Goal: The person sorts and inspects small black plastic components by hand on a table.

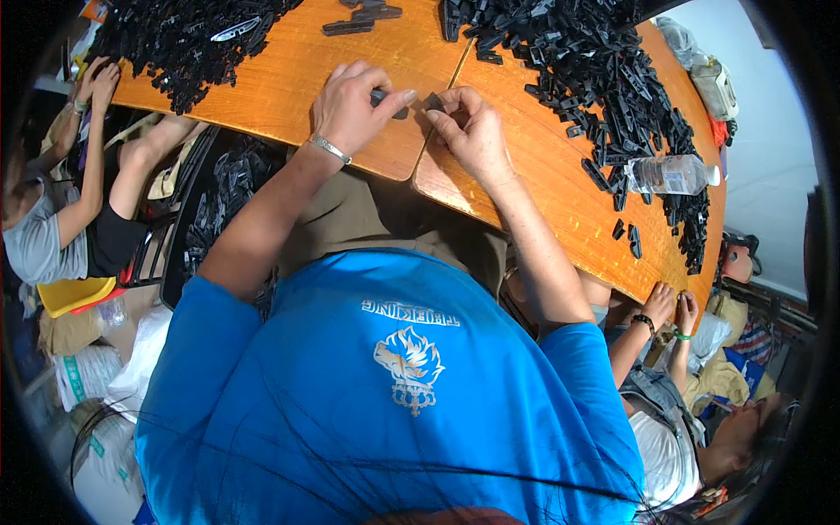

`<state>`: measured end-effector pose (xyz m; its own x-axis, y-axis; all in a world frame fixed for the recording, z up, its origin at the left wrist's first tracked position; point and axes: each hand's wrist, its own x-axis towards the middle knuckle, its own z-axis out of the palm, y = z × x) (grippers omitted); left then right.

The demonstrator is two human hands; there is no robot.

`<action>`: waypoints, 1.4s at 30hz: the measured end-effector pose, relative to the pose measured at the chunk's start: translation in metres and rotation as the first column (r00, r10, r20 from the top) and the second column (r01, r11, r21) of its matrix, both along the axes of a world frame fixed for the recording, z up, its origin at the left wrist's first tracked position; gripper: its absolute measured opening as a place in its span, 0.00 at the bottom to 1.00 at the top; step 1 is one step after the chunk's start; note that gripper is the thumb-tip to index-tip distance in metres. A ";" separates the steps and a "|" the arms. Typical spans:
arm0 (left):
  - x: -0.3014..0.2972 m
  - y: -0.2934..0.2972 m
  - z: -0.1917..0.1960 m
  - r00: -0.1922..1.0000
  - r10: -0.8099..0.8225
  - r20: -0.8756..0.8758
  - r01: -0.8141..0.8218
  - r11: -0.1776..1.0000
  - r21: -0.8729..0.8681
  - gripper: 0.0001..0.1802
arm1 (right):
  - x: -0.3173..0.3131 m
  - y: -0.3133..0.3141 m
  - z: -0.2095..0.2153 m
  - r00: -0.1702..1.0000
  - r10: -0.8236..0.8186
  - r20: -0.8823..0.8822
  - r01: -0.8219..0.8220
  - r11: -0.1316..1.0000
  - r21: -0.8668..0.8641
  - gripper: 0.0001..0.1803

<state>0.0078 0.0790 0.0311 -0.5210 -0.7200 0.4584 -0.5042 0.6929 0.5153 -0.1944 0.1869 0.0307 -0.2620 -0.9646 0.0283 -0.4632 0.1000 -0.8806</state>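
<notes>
My left hand (pixel 352 107), with a silver bracelet at its wrist, is closed around a black plastic piece (pixel 377 96) that shows on both sides of the thumb. Just to its right, my right hand (pixel 475 131) pinches a smaller black plastic piece (pixel 434 102) between thumb and fingertips. The two pieces face each other with a small gap between them, above the seam of the wooden tabletop (pixel 516 166). My fingers partly hide both pieces, so their full shape cannot be made out.
A big heap of black clip-like parts (pixel 604 87) covers the right side, with a clear plastic bottle (pixel 669 175) lying on it. Another heap of small black parts (pixel 175 52) lies far left. A few longer black pieces (pixel 360 17) rest ahead. Co-workers' hands (pixel 669 306) touch the table's edges.
</notes>
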 end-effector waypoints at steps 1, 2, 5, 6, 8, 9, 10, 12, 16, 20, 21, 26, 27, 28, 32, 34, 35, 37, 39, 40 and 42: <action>0.003 -0.001 -0.002 1.000 0.016 0.013 -0.015 0.999 -0.032 0.18 | 0.001 0.000 0.000 1.000 0.006 0.003 -0.006 1.000 0.003 0.14; 0.005 -0.001 -0.004 1.000 0.016 0.014 -0.016 0.999 -0.029 0.18 | 0.001 0.001 0.000 1.000 0.009 0.011 -0.009 1.000 -0.012 0.13; 0.013 -0.001 -0.006 1.000 0.012 0.014 -0.011 0.998 -0.062 0.16 | 0.000 0.001 -0.003 1.000 0.015 -0.011 -0.015 0.999 -0.032 0.13; 0.017 -0.001 -0.005 0.999 -0.049 -0.011 0.048 0.998 -0.030 0.14 | 0.000 0.001 -0.004 0.999 0.015 -0.043 -0.017 0.999 -0.040 0.13; 0.027 -0.001 -0.003 0.994 -0.101 -0.037 0.101 0.995 0.005 0.13 | -0.001 0.001 -0.003 0.998 0.031 -0.057 -0.032 0.999 -0.023 0.13; 0.032 0.001 0.001 0.988 -0.132 -0.078 0.136 0.989 0.052 0.12 | -0.002 0.001 -0.002 0.997 0.041 -0.072 -0.041 0.999 -0.011 0.13; 0.037 0.002 0.001 0.980 -0.159 -0.120 0.171 0.981 0.096 0.13 | -0.002 0.002 -0.002 0.996 0.048 -0.070 -0.048 0.999 -0.005 0.13; 0.049 0.003 -0.003 0.984 -0.151 -0.098 0.157 0.986 0.061 0.14 | 0.000 0.003 0.001 0.997 0.057 -0.061 -0.058 0.998 -0.016 0.13; 0.055 0.009 -0.010 0.992 -0.115 -0.061 0.116 0.993 0.026 0.15 | 0.007 0.006 0.017 0.990 0.062 -0.125 -0.062 0.998 0.000 0.12; 0.053 0.010 -0.010 0.995 -0.084 -0.058 0.086 0.996 0.026 0.16 | 0.011 0.007 0.026 0.981 0.071 -0.180 -0.066 0.997 0.032 0.12; 0.054 0.009 -0.010 0.995 -0.082 -0.065 0.084 0.996 0.022 0.16 | 0.014 0.008 0.030 0.962 0.072 -0.264 -0.074 0.997 0.001 0.12; 0.054 0.008 -0.010 0.995 -0.064 -0.076 0.067 0.997 0.036 0.15 | 0.019 0.003 0.029 0.889 0.075 -0.452 -0.167 0.972 -0.166 0.14; 0.053 0.007 -0.011 0.996 -0.060 -0.070 0.062 0.998 0.033 0.15 | 0.020 0.001 0.030 0.887 0.083 -0.455 -0.188 0.964 -0.190 0.15; 0.053 0.007 -0.011 0.996 -0.055 -0.064 0.057 0.998 0.029 0.14 | 0.022 -0.001 0.031 0.885 0.092 -0.457 -0.209 0.954 -0.213 0.15; 0.051 0.008 -0.011 0.995 -0.058 -0.077 0.061 0.998 0.034 0.14 | 0.024 -0.009 0.029 0.880 0.096 -0.465 -0.205 0.960 -0.191 0.15; 0.050 0.008 -0.010 0.994 -0.054 -0.090 0.057 0.998 0.033 0.14 | 0.021 -0.012 0.026 0.863 0.113 -0.493 -0.241 0.949 -0.204 0.15; 0.051 0.007 -0.011 0.995 -0.050 -0.089 0.053 0.998 0.035 0.14 | 0.021 -0.013 0.025 0.862 0.118 -0.492 -0.245 0.948 -0.203 0.15; 0.052 0.007 -0.013 0.995 -0.047 -0.088 0.049 0.999 0.018 0.14 | 0.020 -0.015 0.024 0.879 0.121 -0.461 -0.229 0.955 -0.186 0.15; 0.051 0.007 -0.014 0.994 -0.045 -0.099 0.048 0.999 0.022 0.14 | 0.018 -0.016 0.024 0.879 0.131 -0.460 -0.239 0.953 -0.186 0.15; 0.052 0.007 -0.013 0.993 -0.045 -0.109 0.048 0.999 0.023 0.14 | 0.018 -0.017 0.024 0.879 0.138 -0.457 -0.248 0.950 -0.189 0.15; 0.049 0.007 -0.012 0.992 -0.050 -0.112 0.053 0.998 0.026 0.14 | 0.014 -0.019 0.022 0.881 0.139 -0.452 -0.250 0.948 -0.196 0.15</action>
<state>0.0572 0.0858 0.0188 -0.5052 -0.7070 0.4950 -0.4067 0.7009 0.5860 -0.1799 0.1683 0.0522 0.0220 -0.9430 0.3321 -0.7865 -0.2214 -0.5765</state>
